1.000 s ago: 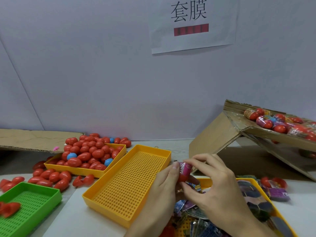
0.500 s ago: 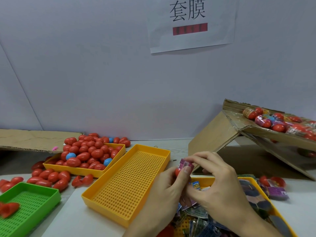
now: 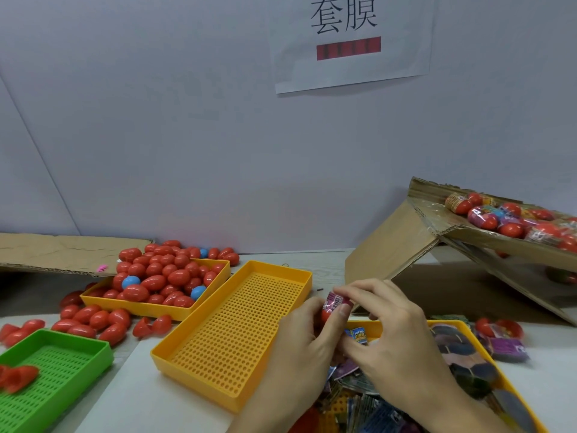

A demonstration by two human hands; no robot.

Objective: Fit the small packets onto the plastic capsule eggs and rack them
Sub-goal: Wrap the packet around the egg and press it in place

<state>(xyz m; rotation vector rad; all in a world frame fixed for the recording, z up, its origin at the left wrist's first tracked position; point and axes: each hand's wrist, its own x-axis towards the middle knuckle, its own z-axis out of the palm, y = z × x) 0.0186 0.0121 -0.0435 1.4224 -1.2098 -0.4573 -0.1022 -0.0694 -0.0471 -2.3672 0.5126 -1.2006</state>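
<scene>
Left hand (image 3: 304, 345): fingers curled round a red capsule egg (image 3: 327, 314), thumb laid up its near side.
Right hand (image 3: 395, 335): fingertips pinching the pink packet (image 3: 336, 300) that sits over the top of the egg; a second small blue packet (image 3: 357, 335) shows between thumb and palm.
Egg in hand: held above the gap between the empty yellow tray (image 3: 237, 329) and the packet tray (image 3: 496, 370), clear of both.
Empty yellow tray: perforated floor, set at a slant on the worktop (image 3: 150, 401), just left of the hands.
Packet tray: yellow, beneath and right of the hands, heaped with flat printed packets (image 3: 462, 354).
Egg tray (image 3: 150, 307): yellow, behind and left of the empty one, piled with red eggs (image 3: 162, 273) and a few blue eggs (image 3: 130, 281); further red eggs lie loose on the worktop around it.
Green tray (image 3: 62, 364): near left corner, perforated, with red egg pieces (image 3: 18, 375) at its left edge.
Cardboard ramp (image 3: 437, 239): far right, tilted, carrying eggs already wrapped in packets (image 3: 487, 214).
Loose wrapped eggs (image 3: 502, 339): on the worktop, right of the packet tray.
Flat cardboard (image 3: 62, 253): far left, against the wall.
Wall sign (image 3: 349, 39): white sheet with two printed characters above a red bar.
</scene>
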